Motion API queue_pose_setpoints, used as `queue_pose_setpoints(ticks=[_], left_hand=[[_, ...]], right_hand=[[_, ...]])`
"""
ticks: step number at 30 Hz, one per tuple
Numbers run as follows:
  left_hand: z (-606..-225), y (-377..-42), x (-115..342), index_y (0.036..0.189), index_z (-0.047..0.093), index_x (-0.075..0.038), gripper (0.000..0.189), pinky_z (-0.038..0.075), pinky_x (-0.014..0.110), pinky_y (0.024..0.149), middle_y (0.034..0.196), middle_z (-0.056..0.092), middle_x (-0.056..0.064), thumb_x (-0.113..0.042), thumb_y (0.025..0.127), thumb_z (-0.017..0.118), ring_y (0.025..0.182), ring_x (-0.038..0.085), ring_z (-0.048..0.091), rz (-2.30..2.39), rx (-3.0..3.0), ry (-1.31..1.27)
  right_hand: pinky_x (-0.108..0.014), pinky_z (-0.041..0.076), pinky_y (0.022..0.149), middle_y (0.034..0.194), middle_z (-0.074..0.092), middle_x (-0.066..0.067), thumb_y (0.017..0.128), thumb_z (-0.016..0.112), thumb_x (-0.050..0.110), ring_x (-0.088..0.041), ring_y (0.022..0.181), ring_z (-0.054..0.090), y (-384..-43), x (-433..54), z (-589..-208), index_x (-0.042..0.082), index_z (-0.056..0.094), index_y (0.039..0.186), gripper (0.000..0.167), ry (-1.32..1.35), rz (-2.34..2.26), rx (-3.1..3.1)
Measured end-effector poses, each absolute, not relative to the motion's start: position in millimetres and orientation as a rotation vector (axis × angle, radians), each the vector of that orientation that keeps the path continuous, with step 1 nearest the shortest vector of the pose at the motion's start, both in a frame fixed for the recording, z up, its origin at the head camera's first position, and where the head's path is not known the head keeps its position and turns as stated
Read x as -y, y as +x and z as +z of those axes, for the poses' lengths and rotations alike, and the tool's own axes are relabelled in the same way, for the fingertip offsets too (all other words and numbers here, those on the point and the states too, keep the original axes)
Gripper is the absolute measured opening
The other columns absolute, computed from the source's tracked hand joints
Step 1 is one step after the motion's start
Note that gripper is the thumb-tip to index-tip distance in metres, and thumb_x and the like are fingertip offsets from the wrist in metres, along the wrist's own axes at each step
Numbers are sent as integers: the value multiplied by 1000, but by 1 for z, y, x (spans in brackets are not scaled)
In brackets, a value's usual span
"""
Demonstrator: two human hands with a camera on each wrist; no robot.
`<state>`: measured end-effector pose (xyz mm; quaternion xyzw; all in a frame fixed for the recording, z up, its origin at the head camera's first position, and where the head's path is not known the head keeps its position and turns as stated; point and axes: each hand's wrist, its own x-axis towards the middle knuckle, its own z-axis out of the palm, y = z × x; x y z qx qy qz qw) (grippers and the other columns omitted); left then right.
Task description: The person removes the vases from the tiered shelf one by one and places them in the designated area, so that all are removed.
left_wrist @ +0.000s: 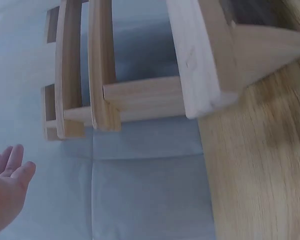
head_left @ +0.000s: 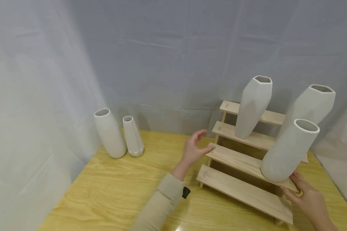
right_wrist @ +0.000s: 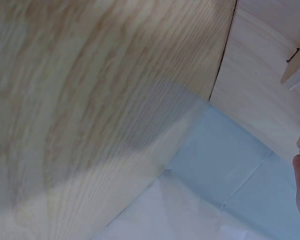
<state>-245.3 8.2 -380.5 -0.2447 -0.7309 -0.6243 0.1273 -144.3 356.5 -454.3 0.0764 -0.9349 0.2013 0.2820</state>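
Note:
A four-step wooden display stand (head_left: 243,189) stands on the right of the table in the head view. My right hand (head_left: 309,199) pinches the right end of its second step from the bottom, thumb in front and fingers behind. Just above that hand, a round-mouthed white vase (head_left: 287,154) leans on the same step. My left hand (head_left: 192,149) is by the stand's left end, fingers spread and holding nothing; the left wrist view shows this hand (left_wrist: 7,185) apart from the wood. One faceted white vase (head_left: 253,109) stands on the third step; another faceted vase (head_left: 312,104) has its base hidden.
On the left of the yellowish wooden table (head_left: 104,192) stand a smooth white vase (head_left: 111,134) and a slimmer ribbed vase (head_left: 133,138), side by side. A grey sheet (head_left: 162,64) hangs behind the table, with pale sheeting (head_left: 26,128) on the left.

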Motion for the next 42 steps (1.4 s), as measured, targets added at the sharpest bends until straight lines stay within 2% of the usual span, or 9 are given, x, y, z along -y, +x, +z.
queue_pose_setpoints(ticks=[5,9,15,17,22,29,32,39,42], left_hand=[[-392,-259,-23,121,45,7,59,33,31,98,122,49,18,-6,70,73,114,27,45,-1843,2145,-752],[-391,-259,-34,120,45,6,60,34,29,97,122,49,16,-7,70,74,113,21,46,-1877,2140,-770],[-388,-257,-50,122,45,4,61,32,24,98,122,49,15,-12,71,74,113,15,45,-1890,2196,-805],[-387,-256,-55,122,46,2,61,32,22,97,122,50,14,-14,71,74,113,13,45,-1878,2226,-815],[-382,-253,-65,123,46,-1,61,33,18,95,122,50,10,-18,71,74,113,11,44,-1830,2270,-844],[-376,-247,-77,122,47,-2,61,34,17,93,120,52,7,-19,71,74,111,10,45,-1785,2300,-872],[-377,-246,-83,123,47,-3,61,35,19,94,121,52,5,-21,71,74,111,9,45,-1781,2323,-881],[-377,-241,-99,123,47,-4,61,36,21,93,121,52,3,-24,72,74,111,7,45,-1728,2352,-955],[-375,-240,-104,123,47,-3,62,35,19,93,121,52,4,-23,71,74,110,7,45,-1701,2343,-976]], right_hand=[[-58,41,67,109,52,-30,70,73,25,-28,111,42,-145,-356,-455,-9,57,109,54,211,534,2489],[-59,41,67,109,52,-30,70,73,26,-39,107,45,-146,-357,-456,-9,57,108,54,204,535,2491],[-58,41,66,108,53,-29,69,74,26,-9,113,34,-146,-359,-458,-8,58,109,55,221,531,2461],[-58,41,65,108,53,-29,69,74,26,-5,112,32,-146,-359,-458,-7,58,109,55,225,528,2454],[-59,41,65,109,53,-29,69,74,26,-10,112,35,-147,-359,-458,-7,58,110,55,229,525,2446],[-57,41,64,107,54,-28,66,76,25,11,108,24,-147,-359,-458,-7,59,108,55,240,515,2419],[-56,41,64,107,54,-28,67,76,25,11,108,23,-148,-359,-459,-6,59,108,55,232,528,2427],[-59,40,67,111,51,-29,69,74,27,-3,113,30,-144,-358,-460,-5,56,114,59,193,563,2471],[-59,40,67,112,51,-28,69,74,27,-4,113,31,-144,-358,-459,-4,55,115,59,200,564,2467]])
